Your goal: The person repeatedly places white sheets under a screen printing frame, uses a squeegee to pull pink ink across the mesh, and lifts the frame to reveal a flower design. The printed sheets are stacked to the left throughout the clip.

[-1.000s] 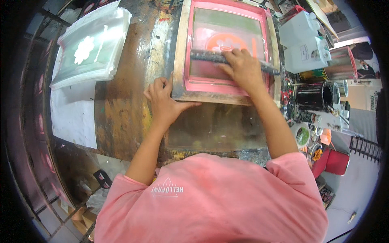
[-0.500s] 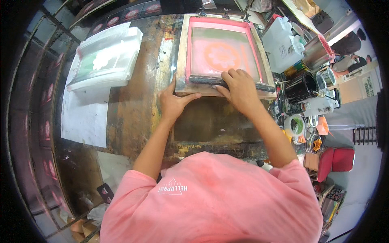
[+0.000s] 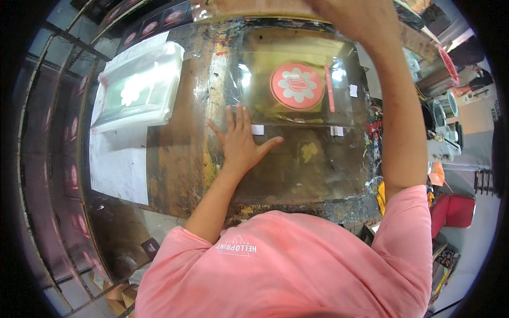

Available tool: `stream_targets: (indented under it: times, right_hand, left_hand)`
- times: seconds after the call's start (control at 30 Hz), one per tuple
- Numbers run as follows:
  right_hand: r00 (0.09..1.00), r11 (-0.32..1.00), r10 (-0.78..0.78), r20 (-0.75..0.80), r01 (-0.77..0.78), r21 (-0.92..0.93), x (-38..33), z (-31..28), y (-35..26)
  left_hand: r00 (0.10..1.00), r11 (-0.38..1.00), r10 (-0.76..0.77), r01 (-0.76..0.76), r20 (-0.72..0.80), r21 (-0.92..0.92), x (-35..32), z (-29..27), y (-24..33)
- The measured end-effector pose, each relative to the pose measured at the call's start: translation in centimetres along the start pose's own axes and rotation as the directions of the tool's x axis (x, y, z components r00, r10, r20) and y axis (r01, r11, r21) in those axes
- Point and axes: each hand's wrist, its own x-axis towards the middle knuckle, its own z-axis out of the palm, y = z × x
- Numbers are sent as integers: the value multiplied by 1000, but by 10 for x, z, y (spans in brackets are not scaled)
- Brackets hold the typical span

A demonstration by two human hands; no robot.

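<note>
A clear plastic sheet (image 3: 297, 90) lies flat on the stained printing table (image 3: 180, 159), bearing a fresh red round print with a white flower (image 3: 297, 86). Small white tape tabs (image 3: 257, 129) sit along its near edge. My left hand (image 3: 241, 143) rests flat with spread fingers on the table, its fingertips on the sheet's near left corner. My right hand (image 3: 360, 18) is raised at the top of the picture, against the lifted wooden screen frame (image 3: 249, 8); its fingers are cut off by the rim.
A stack of clear sheets with a white flower print (image 3: 138, 87) lies at the left on white paper (image 3: 119, 164). Cans and tubs (image 3: 442, 106) crowd the right side. Printed red discs (image 3: 159, 24) line the far left edge.
The screen frame with its pink mesh has swung up off the table with my right hand, uncovering the printed sheet. My left hand moved from the frame's edge onto the table.
</note>
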Motion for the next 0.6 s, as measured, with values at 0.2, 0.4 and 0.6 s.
stream_targets:
  times: [0.2,0.4,0.6]
  right_hand:
    - [995,995,89,-54,-87,50,29,-1,-15]
    - [994,996,92,-54,-91,18,16,-17,-40]
    - [996,997,76,-48,-76,10,2,-4,-24]
  left_hand:
    - [933,918,67,-197,-354,-344,73,-31,-12]
    - [862,943,-165,-5,-480,-333,86,-104,-97]
    - [837,972,-222,151,-501,-178,107,-146,-254]
